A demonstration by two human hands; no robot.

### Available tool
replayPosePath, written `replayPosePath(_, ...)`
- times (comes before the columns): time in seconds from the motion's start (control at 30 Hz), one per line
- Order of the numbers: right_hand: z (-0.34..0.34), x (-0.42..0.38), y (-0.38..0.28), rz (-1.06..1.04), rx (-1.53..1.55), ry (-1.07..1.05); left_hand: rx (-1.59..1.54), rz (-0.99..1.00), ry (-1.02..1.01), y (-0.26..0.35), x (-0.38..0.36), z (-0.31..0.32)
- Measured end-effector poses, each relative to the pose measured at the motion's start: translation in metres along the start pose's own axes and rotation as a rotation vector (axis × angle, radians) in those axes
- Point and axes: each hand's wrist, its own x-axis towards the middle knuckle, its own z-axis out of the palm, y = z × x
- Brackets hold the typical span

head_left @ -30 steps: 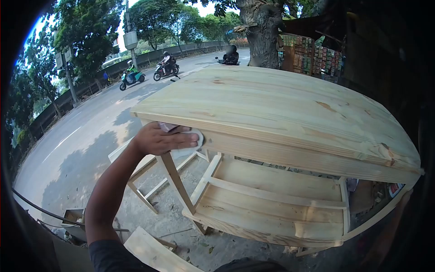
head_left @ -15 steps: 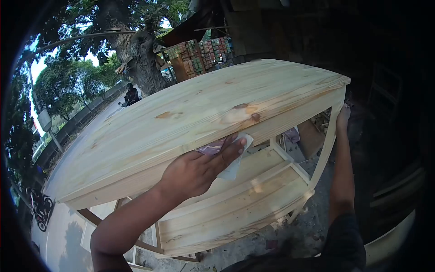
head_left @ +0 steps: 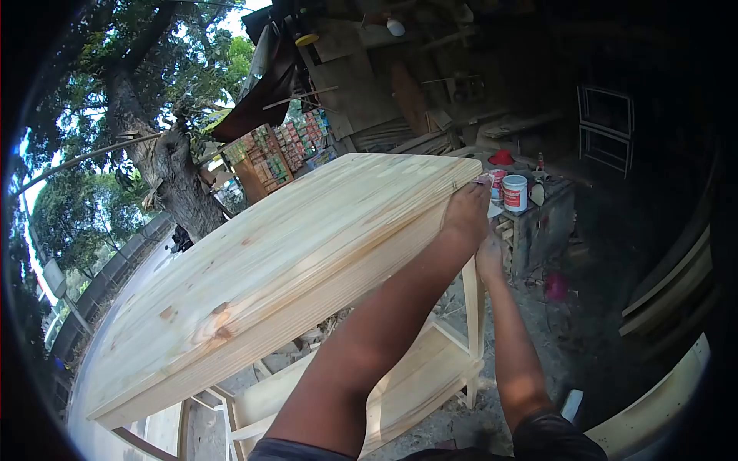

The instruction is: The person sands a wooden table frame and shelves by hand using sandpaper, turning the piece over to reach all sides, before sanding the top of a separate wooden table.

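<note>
A pale wooden table [head_left: 292,253] with a lower shelf [head_left: 419,384] stands in front of me. My left hand [head_left: 467,207] reaches across to its right end and presses a folded sheet of sandpaper [head_left: 493,210], purplish on one face and whitish on the other, against the edge near the corner. Most of the sheet is hidden behind the fingers. Just below, my right hand [head_left: 490,257] grips the top of the right table leg [head_left: 474,307], its fingertips partly out of sight.
Past the corner, a white paint can [head_left: 515,194] and a red item [head_left: 501,157] sit on a cluttered workbench [head_left: 542,230]. Curved wooden pieces [head_left: 661,399] lie at right. Stacked colourful boxes [head_left: 304,142] and a tree trunk [head_left: 165,173] stand behind the table, beside a road.
My left hand has slid the sandpaper from the middle of the front edge to the right corner. The view has turned right, and my right hand still holds the leg.
</note>
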Motion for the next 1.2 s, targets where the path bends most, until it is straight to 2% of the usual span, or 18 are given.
replayPosePath(0.07, 0.007, 0.009, 0.017, -0.006, -0.038, -0.103, 0.023, -0.011, 0.017, -0.006, 0.012, 0.004)
replayPosePath(0.17, 0.025, 0.02, 0.062, 0.079, -0.163, -0.339, 0.067, 0.018, 0.184, -0.012, -0.04, 0.008)
replayPosePath(0.2, 0.004, 0.011, 0.032, -0.002, 0.107, -0.232, 0.085, 0.014, 0.27, -0.019, -0.077, -0.004)
replayPosePath(0.27, 0.033, 0.012, 0.11, 0.011, 0.33, -0.382, 0.139, -0.098, 0.162, -0.019, -0.152, -0.041)
replayPosePath(0.33, 0.037, -0.013, 0.117, 0.138, 0.517, -0.472, 0.221, -0.261, 0.142, -0.018, -0.221, -0.06)
replayPosePath(0.4, 0.038, -0.035, 0.117, 0.426, 0.899, -0.594, 0.57, -0.341, 0.117, -0.025, -0.312, -0.047)
replayPosePath(0.43, 0.007, -0.029, 0.08, 0.418, 0.735, -0.728, 0.714, -0.331, 0.167, -0.036, -0.369, -0.029)
replayPosePath(0.5, 0.012, -0.038, 0.081, 0.526, 0.885, -0.6, 0.641, -0.414, 0.23, -0.041, -0.45, -0.02)
replayPosePath(0.53, 0.011, -0.035, 0.084, 0.439, 0.806, -0.677, 0.747, -0.472, 0.258, -0.041, -0.47, -0.009)
replayPosePath(0.63, 0.02, -0.036, 0.101, 0.488, 0.896, -0.733, 0.674, -0.594, 0.331, -0.021, -0.407, 0.007)
replayPosePath(0.73, -0.005, -0.017, 0.07, 0.686, 1.162, -0.842, 0.664, -0.416, 0.257, -0.009, -0.282, 0.006)
replayPosePath(0.8, -0.007, 0.013, 0.054, 0.51, 1.312, -0.896, 0.569, -0.382, 0.276, 0.003, -0.19, 0.006)
replayPosePath(0.87, -0.011, 0.044, 0.021, 0.463, 1.489, -0.795, 0.396, -0.376, 0.232, 0.019, -0.113, 0.009)
replayPosePath(0.93, 0.007, 0.058, 0.034, 0.481, 1.731, -0.759, 0.155, -0.303, 0.264, 0.024, -0.047, 0.018)
replayPosePath(1.03, 0.003, 0.027, 0.039, 0.36, 1.094, -0.366, 0.39, -0.236, 0.223, 0.042, -0.006, 0.051)
replayPosePath(1.13, 0.003, -0.017, 0.09, 0.711, 1.214, -0.464, -0.073, -0.168, 0.43, 0.058, -0.038, 0.111)
replayPosePath(1.17, -0.001, -0.039, 0.086, 0.773, 1.28, -0.412, -0.102, -0.158, 0.458, 0.07, -0.057, 0.132)
replayPosePath(1.2, 0.021, -0.072, 0.143, 0.732, 0.995, -0.34, -0.131, -0.146, 0.485, 0.082, -0.075, 0.152)
